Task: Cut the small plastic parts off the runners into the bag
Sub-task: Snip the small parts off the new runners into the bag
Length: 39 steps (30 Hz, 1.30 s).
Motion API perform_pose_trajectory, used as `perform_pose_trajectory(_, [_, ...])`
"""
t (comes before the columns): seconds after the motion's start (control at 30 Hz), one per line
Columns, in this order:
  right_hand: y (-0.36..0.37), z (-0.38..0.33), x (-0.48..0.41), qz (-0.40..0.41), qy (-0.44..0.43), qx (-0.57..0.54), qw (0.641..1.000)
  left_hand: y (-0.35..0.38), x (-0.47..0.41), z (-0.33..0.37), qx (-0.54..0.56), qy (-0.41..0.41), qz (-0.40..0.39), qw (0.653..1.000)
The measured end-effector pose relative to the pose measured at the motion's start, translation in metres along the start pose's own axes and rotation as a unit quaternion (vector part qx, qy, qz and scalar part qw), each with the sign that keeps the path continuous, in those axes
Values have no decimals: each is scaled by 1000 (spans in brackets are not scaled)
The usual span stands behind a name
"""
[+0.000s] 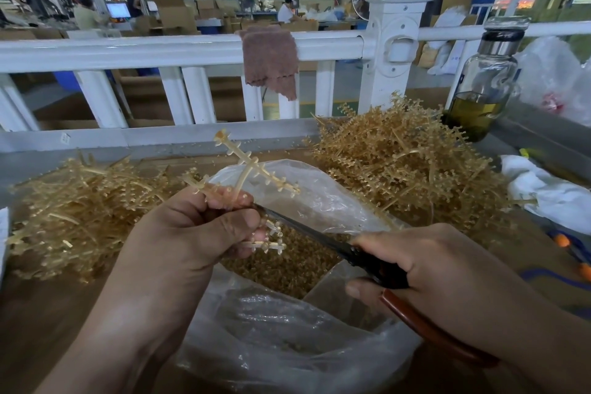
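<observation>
Head cam: the left hand [198, 227] pinches a runner [252, 169] right above the open bag [319, 195], its long stem pointing up and away from the fingers. The right hand [425, 262] grips the scissors [319, 235], whose blades reach across to the runner just beside those fingers. The bag's got a heap of cut parts [287, 262] in it.
</observation>
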State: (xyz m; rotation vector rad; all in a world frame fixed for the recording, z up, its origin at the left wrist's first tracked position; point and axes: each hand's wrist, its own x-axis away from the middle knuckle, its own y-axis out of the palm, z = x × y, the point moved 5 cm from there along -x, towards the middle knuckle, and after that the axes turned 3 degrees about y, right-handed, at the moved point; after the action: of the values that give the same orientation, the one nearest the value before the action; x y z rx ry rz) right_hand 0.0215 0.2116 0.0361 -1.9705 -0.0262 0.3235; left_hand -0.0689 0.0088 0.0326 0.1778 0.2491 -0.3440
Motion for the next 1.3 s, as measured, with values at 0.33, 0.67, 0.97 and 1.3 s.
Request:
perform_pose_trajectory(0.33, [5,7,-2,-9,-5,-23,1000,1,-2,-1,-16,-7,1,1000])
perform_pose_trajectory(0.67, [1,4,-1,8,-14,-5,1000,-6,0,-8,-36,-4,2,999])
perform_pose_trajectory(0.97, [3,2,-1,12,-14,3,1000,-8,2,-10,-81,19,-7,997])
perform_pose_trajectory(1.3, [3,-3,0,10,-11,29,999,-10,4,-14,-78,12,-9,997])
